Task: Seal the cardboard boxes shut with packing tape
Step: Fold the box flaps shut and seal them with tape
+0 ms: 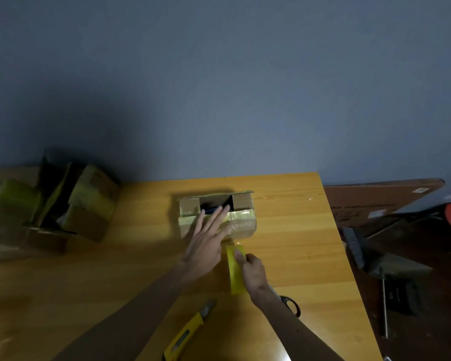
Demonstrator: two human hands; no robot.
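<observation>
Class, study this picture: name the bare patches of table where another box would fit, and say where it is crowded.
Bare wood lies between the pile of boxes and the small box, and from that box right to the table edge. Crowded: the near middle, with the left hand, right hand, tape strip, knife and scissors.

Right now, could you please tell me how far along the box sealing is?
Done: tape already crosses the near flap of the small box. In hand: the left hand rests flat on it while the right hand pinches a yellow tape strip. Left: the box's top is open at the back, and the pile of boxes at the left shows flaps up.
</observation>
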